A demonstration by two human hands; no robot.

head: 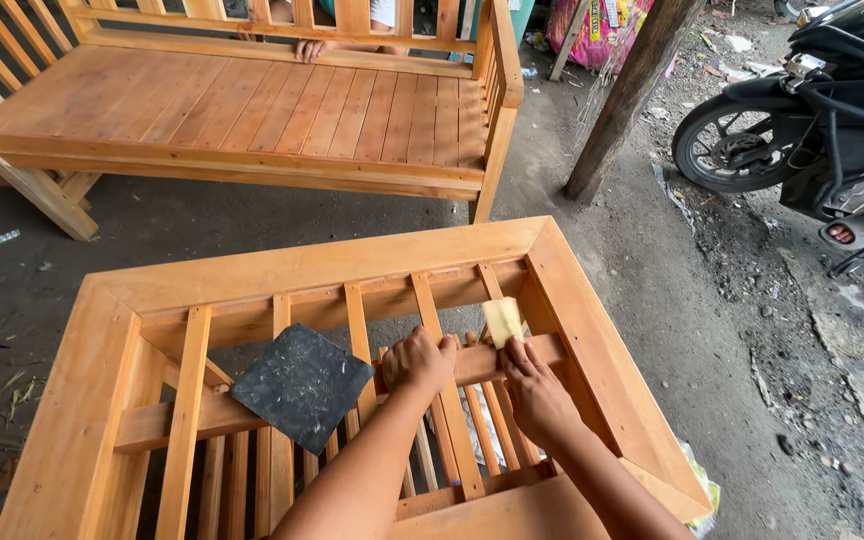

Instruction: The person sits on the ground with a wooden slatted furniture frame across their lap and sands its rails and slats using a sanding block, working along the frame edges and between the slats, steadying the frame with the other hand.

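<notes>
A small pale scraper (502, 321) sits pinched in the right hand (535, 392), pressed against a crossbar (482, 362) of the slatted wooden frame (302, 268). The left hand (418, 362) grips that same crossbar just beside it. A dark square sheet (302, 385) lies on the slats to the left, and a wooden bench (242, 110) stands beyond.

Table frame (592, 330) bare orange wood, smooth, matt; dark square sheet (302, 385) rough (speckled); ground (652, 300) gritty concrete.
</notes>
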